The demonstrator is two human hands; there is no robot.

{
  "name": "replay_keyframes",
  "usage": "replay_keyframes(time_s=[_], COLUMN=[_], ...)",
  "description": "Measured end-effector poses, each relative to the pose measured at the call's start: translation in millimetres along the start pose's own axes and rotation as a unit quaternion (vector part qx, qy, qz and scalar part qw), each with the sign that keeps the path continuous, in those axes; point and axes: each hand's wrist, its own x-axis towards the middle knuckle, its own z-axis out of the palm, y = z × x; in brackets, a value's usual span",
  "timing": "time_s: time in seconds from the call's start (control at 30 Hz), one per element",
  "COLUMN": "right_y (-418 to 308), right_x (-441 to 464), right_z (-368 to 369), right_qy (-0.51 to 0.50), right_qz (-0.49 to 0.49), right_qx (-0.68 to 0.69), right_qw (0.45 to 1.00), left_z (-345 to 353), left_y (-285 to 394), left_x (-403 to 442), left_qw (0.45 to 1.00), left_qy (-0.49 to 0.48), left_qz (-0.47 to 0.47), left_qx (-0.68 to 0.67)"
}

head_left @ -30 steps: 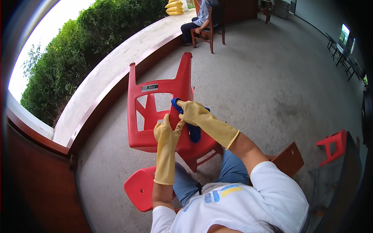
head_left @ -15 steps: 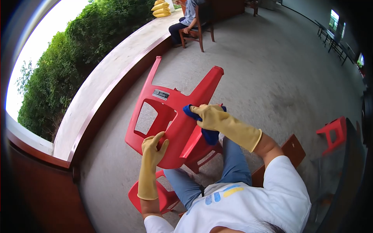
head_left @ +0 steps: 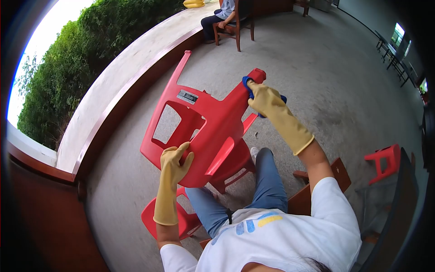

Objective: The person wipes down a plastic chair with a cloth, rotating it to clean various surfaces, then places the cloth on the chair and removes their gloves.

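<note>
Head view shows me a tilted red plastic stool point(head_left: 213, 111) over a second red stool point(head_left: 231, 174), the left hand point(head_left: 176, 164) in a narrow grip at its side, the right hand point(head_left: 267, 99) closed around a blue cloth point(head_left: 248, 86) near one leg's tip. Hard pressure there could twist it loose. Grey floor point(head_left: 312, 86) surrounds them; a hedge point(head_left: 59, 90) grows outside

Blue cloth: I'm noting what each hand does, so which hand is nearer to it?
Right. The right hand holds the blue cloth against a leg of the red stool; the left hand is apart from the cloth, at the stool's seat end.
</note>
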Motion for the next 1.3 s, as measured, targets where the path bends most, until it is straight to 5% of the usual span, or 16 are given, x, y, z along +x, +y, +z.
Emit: replay_keyframes(time_s=[0.27,0.33,0.53,0.63,0.7,0.77,1.07,1.17,1.3], right_y=[-62.3,-88.0,-100.3,-80.3,-69.7,-46.1,5.0,-0.1,-19.1], right_x=[-69.0,-92.4,-115.0,-112.0,-117.3,-120.0,-138.3,-132.1,-120.3], right_z=[65.4,69.5,78.8,94.2,95.7,108.5,100.2,96.2,85.6], right_qy=[-0.008,-0.078,-0.117,-0.102,-0.075,-0.023,0.047,0.040,0.032], right_qz=[-0.185,-0.222,-0.206,-0.214,-0.209,-0.215,-0.159,-0.164,-0.159], right_qx=[-0.083,-0.090,0.045,0.155,0.196,0.217,0.216,0.189,0.173], right_qw=[0.979,0.968,0.970,0.959,0.955,0.952,0.962,0.967,0.971], left_z=[-0.2,-1.0,22.4,26.4,12.2,8.5,-51.4,-61.7,-60.5], left_y=[-0.9,1.5,44.0,38.0,45.3,37.9,-9.6,-31.6,-54.7], left_x=[-1.5,-0.2,8.9,5.3,20.7,26.4,55.9,57.5,62.8], left_qw=[1.000,0.999,0.990,0.993,0.949,0.923,0.818,0.753,0.733], left_qy=[-0.023,-0.041,0.008,0.042,-0.026,-0.041,0.028,-0.011,-0.016], left_qz=[-0.010,-0.025,-0.078,-0.101,-0.305,-0.349,-0.442,-0.478,-0.506], left_qx=[0.003,0.007,0.116,0.052,-0.080,-0.157,-0.366,-0.453,-0.454])
